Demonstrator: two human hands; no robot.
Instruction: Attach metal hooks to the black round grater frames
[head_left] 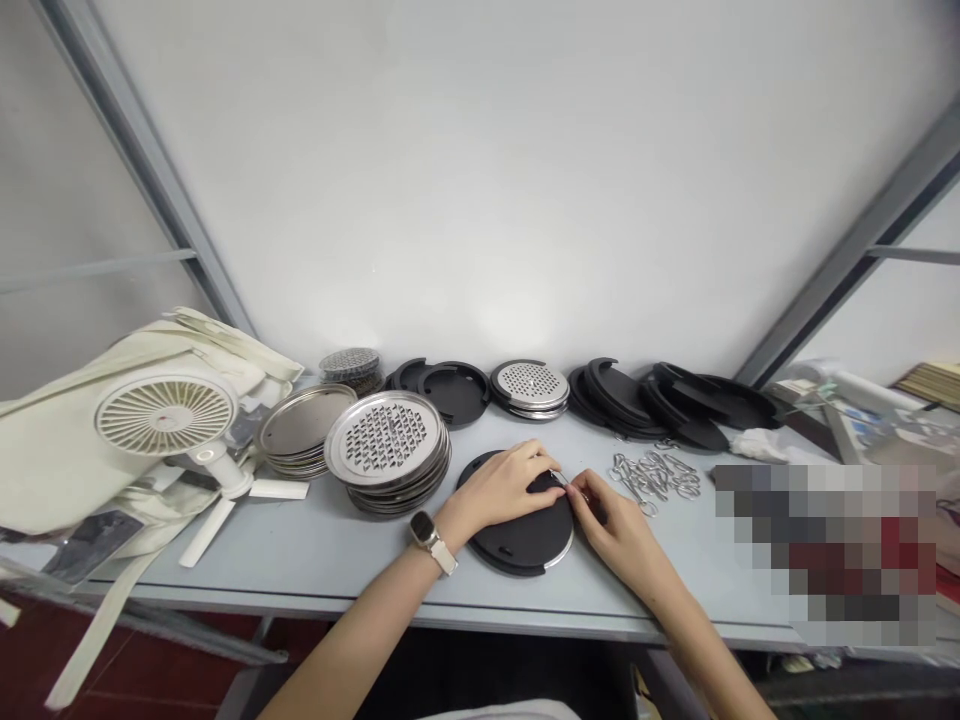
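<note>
A round black disc (517,535) with a silver edge showing at its lower right lies on the grey table near the front edge. My left hand (510,485), a watch on its wrist, rests over the disc's upper part, thumb and fingers at a small metal clip (559,479) on the rim. My right hand (604,510) is at the disc's right edge, its thumb and forefinger pinched on the same clip. Right of my hands lies a loose pile of wire clips (656,475). Left of the disc stands a stack of silver grater discs (386,445).
Along the wall are black round holders (457,392), a holder with grater discs (532,385) and more black holders (619,395). Plain metal discs (304,425) and a white fan (169,415) stand left. A blurred patch covers the right side.
</note>
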